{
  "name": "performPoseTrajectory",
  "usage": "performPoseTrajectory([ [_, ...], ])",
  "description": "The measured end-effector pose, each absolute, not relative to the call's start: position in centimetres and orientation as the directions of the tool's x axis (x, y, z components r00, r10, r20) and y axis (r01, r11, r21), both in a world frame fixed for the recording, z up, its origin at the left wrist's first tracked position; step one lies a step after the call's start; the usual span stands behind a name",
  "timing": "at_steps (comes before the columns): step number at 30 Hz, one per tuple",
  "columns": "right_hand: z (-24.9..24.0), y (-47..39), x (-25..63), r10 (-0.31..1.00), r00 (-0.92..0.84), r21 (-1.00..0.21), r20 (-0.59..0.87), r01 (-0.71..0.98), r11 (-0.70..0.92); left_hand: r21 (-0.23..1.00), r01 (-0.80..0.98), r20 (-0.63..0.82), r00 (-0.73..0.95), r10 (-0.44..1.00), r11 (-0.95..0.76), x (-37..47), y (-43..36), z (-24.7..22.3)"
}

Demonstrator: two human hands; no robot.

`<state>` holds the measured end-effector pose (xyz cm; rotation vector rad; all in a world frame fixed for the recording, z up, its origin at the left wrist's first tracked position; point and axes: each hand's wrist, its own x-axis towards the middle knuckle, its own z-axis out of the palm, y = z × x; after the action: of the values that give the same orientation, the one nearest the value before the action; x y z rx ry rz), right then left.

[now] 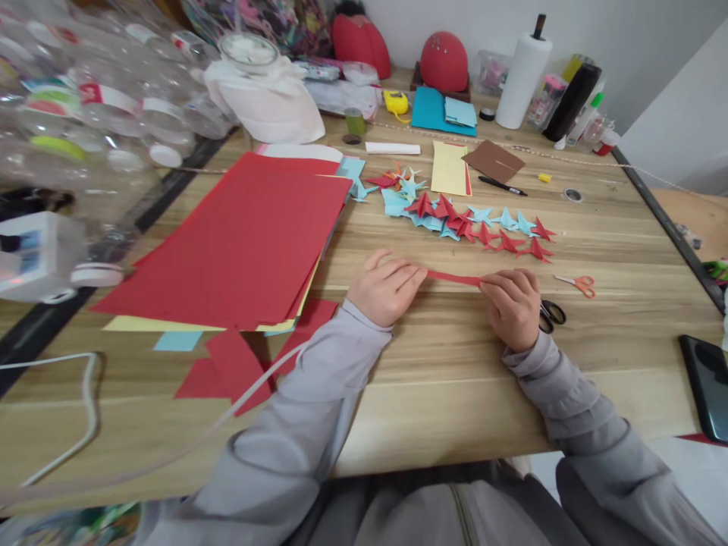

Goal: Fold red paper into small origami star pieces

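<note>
A narrow red paper strip stretches between my two hands, just above the wooden table. My left hand is closed on its left end, and my right hand pinches the right end. My fingers cover both ends of the strip. Black-handled scissors lie against the outer side of my right hand, their blades hidden. Small orange-handled scissors rest a little farther right. Beyond my hands lie several folded red paper stars and light blue ones.
Large red sheets are stacked on the left, with red paper pieces before them. A white cable crosses near my left sleeve. Plastic bottles crowd the far left. A black phone lies at the right edge.
</note>
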<state>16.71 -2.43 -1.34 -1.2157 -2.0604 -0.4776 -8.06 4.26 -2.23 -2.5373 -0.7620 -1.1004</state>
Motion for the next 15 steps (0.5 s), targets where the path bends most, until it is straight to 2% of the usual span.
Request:
performPoseTrajectory([
  [2,-1.4,-2.3,16.9,0.609,-0.301,-0.044,0.734,0.873,0.485,0.017,0.594,0.735,0.538,0.413,-0.804,-8.7,4.7,-2.4],
  [7,-1.2,-2.1,17.0,0.600,-0.172,-0.124,0.781,0.899,0.420,0.046,0.697,0.785,0.418,0.457,-0.716,-9.9,5.2,-2.4],
  [9,-1.1,-2.2,16.8,0.605,-0.129,-0.179,0.786,0.889,0.422,0.132,0.714,0.788,0.346,0.510,-0.688,-9.7,4.9,-2.4],
  [12,-1.2,-2.4,16.2,0.677,-0.027,-0.361,0.735,0.830,0.425,0.410,0.677,0.719,0.173,0.673,-0.612,-8.4,4.0,-2.4],
  [14,-1.3,-2.6,15.7,0.759,0.084,-0.540,0.645,0.753,0.376,0.690,0.524,0.560,0.051,0.827,-0.499,-7.0,3.3,-2.5],
  [15,-1.4,-2.7,15.4,0.795,0.133,-0.619,0.592,0.706,0.344,0.828,0.384,0.434,0.021,0.901,-0.408,-6.3,2.9,-2.4],
])
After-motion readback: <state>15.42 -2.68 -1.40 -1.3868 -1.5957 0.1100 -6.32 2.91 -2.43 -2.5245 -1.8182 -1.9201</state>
